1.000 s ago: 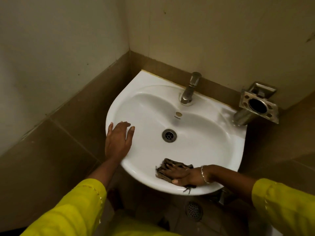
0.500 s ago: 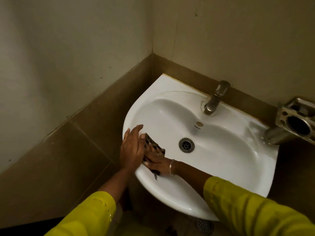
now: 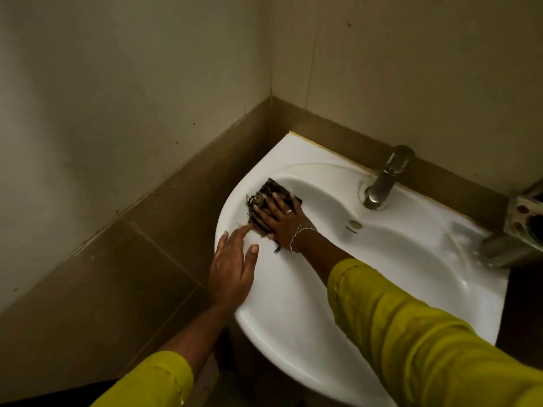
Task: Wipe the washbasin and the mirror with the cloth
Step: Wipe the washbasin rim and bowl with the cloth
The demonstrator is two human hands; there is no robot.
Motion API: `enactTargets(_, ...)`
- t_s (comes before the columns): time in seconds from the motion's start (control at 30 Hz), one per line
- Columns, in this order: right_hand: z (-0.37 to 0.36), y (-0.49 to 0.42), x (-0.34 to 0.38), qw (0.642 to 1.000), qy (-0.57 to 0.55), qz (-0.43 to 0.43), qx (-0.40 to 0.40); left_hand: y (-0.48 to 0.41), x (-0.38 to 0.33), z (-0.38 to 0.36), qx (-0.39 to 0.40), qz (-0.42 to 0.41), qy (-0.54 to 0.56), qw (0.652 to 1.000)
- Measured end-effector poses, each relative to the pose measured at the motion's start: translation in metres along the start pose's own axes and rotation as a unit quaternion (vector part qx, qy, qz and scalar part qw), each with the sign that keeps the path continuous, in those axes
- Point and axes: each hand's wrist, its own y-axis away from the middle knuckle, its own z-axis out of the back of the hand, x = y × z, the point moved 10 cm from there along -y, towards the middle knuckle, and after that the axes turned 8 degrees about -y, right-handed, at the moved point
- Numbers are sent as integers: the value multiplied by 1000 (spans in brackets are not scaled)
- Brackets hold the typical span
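A white washbasin (image 3: 296, 324) is fixed in the corner of a tiled wall. My right hand (image 3: 282, 220) presses flat on a dark striped cloth (image 3: 266, 195) lying on the basin's left rim, fingers spread over it. My left hand (image 3: 233, 267) rests flat on the outer left edge of the basin, just below the cloth, fingers apart and holding nothing. Both arms wear yellow sleeves. No mirror is in view.
A metal tap (image 3: 385, 177) stands at the back of the basin, with an overflow hole (image 3: 354, 223) below it. A metal holder (image 3: 526, 227) is mounted on the wall at the right edge. Brown wall tiles (image 3: 123, 259) run along the left.
My right hand has slid the cloth from the basin's front rim around to the left rim and further back. My left hand has stayed on the left edge. The view shifted left.
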Motion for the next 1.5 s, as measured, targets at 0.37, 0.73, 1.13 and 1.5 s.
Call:
enactTargets(0.37,5,46,-64,966,201,-118,-112,-1,-9,3,-15,-33,-19,999)
enactTargets(0.73,-10,116,-85,949,236,-116,-174,2,-10,4,2,-7,-34,999)
enactTargets(1.13,-22,87,-72,970,183,-149,-57,2,-12,6,-7,-17,-21,1000)
enactTargets(1.5,-26,27,-39,991,30,-129,-34,0,-10,4,-4,-21,-23,1000)
